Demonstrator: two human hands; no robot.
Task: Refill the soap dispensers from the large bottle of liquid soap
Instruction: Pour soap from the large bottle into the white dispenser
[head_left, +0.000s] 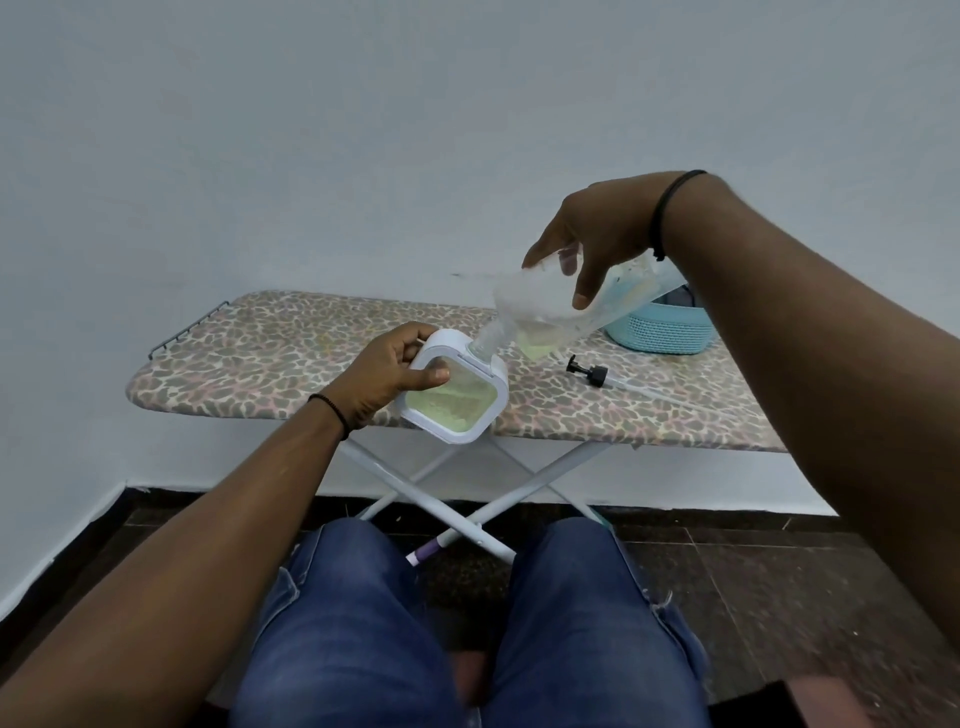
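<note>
Pale green liquid soap part-fills a square, clear-sided soap dispenser with a white frame (454, 397), held tilted above the near edge of a leopard-print ironing board (291, 358). The left hand (387, 376), at nine o'clock of the dispenser, grips its white frame with curled fingers and thumb. At one o'clock from it, the right hand (587, 244) clasps a large clear plastic bottle (550, 312) from above, fingers and thumb wrapped round it; the bottle tips down so its neck meets the dispenser's top opening. A black pump head with a clear tube (592, 373) lies on the board at three o'clock of the dispenser, with a round teal basket (660, 330) beyond it.
</note>
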